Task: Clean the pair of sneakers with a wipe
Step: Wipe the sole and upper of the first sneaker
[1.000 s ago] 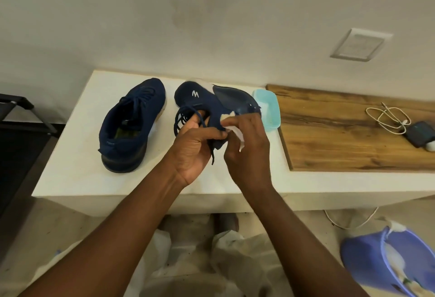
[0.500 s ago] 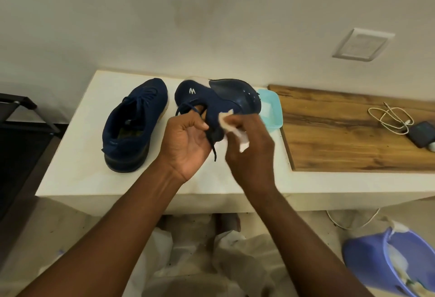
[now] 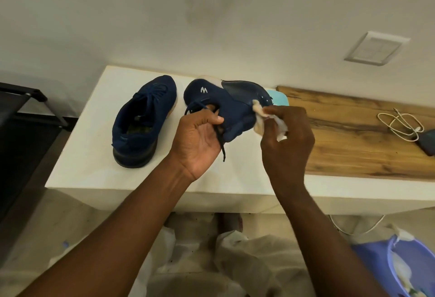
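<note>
1. Held sneaker [image 3: 226, 106]: navy, white logo near the heel, tipped on its side above the white worktop [image 3: 94, 155] so the dark sole faces right. Your left hand [image 3: 200, 139] grips it at the collar, fingers [image 3: 207, 120] curled and clamped on the opening; a dark lace [image 3: 222, 148] hangs down past your palm.

2. Wipe [image 3: 261, 120]: white, crumpled, soiled tan at one edge. Your right hand [image 3: 287, 139] has its fingers [image 3: 282, 113] pinched together on it, pressing it against the sneaker's side where the upper meets the sole.

3. Second sneaker [image 3: 143, 120]: navy, upright on the worktop, left of the held one and apart from it, toe toward the wall, opening toward you.

4. Pale blue container [image 3: 280, 100]: on the worktop just behind the held sneaker, mostly hidden by it; contents cannot be told.

5. Wooden board [image 3: 353, 136]: lies along the right part of the worktop, carrying a coiled white cable [image 3: 400, 124] and a dark device [image 3: 428, 141] at the frame's right edge.

6. Lilac basin [image 3: 400, 268]: on the floor at lower right, pale scraps inside.

7. White wall plate [image 3: 376, 48]: on the wall above the board.

8. Dark frame [image 3: 28, 101]: at the left edge, beside the worktop.
</note>
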